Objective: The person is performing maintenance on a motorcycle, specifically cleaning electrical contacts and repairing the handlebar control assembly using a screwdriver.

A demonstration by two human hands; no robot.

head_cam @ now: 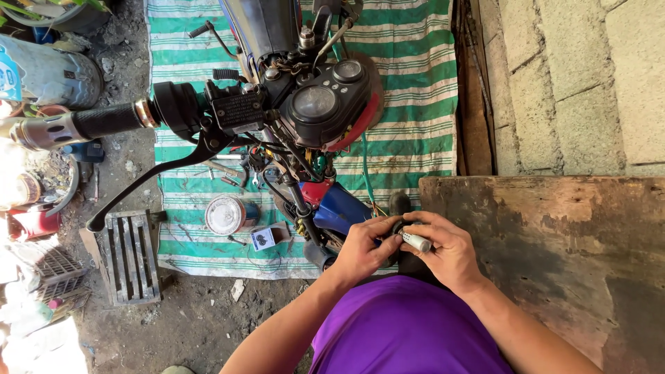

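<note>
Motorcycle (291, 90) takes up most of the scene, parked nose-first over a green-and-white striped mat (409, 83) spread on the dirt. Its dash cluster (325, 104) with two round gauges sits dead centre, and one long handlebar (90, 125) with a black grip and brake lever sticks way out to the side. Big weathered wooden board (554, 249) leans by the block wall. On the mat under the bars there's a round chrome headlight (225, 215), a small open box (267, 237) just beside it, and a few loose tools near the forks.

Down low, the person in the purple shirt has both hands on the other bar end. Left hand (360, 249) is wrapped around the black round part (398, 228) there. Right hand (447, 253) is curled closed on a small white tube (415, 242), tip touching that black part.
</note>
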